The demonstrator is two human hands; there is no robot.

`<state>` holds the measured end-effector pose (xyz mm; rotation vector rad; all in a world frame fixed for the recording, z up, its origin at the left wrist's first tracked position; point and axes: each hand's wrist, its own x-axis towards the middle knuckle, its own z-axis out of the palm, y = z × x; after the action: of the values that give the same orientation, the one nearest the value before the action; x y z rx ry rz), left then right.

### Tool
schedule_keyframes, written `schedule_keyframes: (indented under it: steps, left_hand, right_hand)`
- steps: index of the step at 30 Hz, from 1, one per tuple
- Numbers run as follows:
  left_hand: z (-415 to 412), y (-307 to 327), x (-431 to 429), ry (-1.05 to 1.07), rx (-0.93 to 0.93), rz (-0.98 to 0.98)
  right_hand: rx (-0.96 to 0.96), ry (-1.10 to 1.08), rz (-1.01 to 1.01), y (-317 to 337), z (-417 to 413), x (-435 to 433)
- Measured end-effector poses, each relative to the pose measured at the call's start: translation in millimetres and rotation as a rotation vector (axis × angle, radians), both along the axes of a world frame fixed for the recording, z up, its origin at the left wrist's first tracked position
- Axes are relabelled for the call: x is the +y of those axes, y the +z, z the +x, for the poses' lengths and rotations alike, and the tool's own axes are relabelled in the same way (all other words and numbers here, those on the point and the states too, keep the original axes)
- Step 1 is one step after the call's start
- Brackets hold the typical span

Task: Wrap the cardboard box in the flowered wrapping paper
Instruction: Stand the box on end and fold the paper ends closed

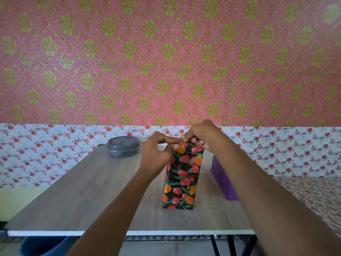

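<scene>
A tall box [181, 176] stands upright in the middle of the wooden table [88, 191]. Black paper printed with red and orange tulips covers all of its visible sides, so no cardboard shows. My left hand [156, 154] is at the box's top left corner, its fingers curled and pinching the paper there. My right hand [201, 135] reaches over the top right edge and pinches the paper fold along the top. The top face itself is hidden behind both hands.
A grey round lidded container [122, 146] sits at the table's far left. A purple box [223, 180] lies right of the wrapped box, partly behind my right forearm. The table's white front edge [55, 233] is near me. A patterned wall stands close behind.
</scene>
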<state>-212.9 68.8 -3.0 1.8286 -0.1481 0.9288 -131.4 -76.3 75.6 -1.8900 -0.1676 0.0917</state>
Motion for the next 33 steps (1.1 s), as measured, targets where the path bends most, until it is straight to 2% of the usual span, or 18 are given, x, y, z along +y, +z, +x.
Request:
schedule_keyframes:
  steps: [11,14,16,19,24,28,31,33]
  left_hand:
    - [-0.9,2.4,-1.5,0.005,0.016,0.018]
    - [-0.6,1.8,0.1,0.021,0.011,0.026]
    - [-1.9,2.4,0.7,0.012,0.014,0.023]
    - [-3.6,3.9,-0.7,-0.005,0.021,0.019]
    - [-3.3,3.0,-3.1,-0.014,0.003,0.052]
    - [-3.6,2.4,-2.3,-0.013,-0.036,0.122]
    - [-4.4,1.7,-0.3,-0.017,-0.027,0.121]
    - [-3.9,2.1,1.9,-0.016,-0.024,0.135]
  right_hand:
    - [0.101,0.147,-0.392,23.8,14.6,0.9]
    - [0.076,0.139,-0.574,25.8,19.9,-1.6]
    - [0.104,0.129,-0.616,22.7,20.3,-5.7]
    - [0.185,0.135,-0.525,13.0,21.8,-16.9]
    - [0.317,0.171,-0.199,2.3,26.6,-39.5]
    - [0.243,0.069,-0.060,-1.0,19.0,-32.4]
    - [0.162,-0.016,-0.048,-12.1,12.3,-19.9]
    - [0.228,-0.004,0.004,-19.5,10.6,-17.9]
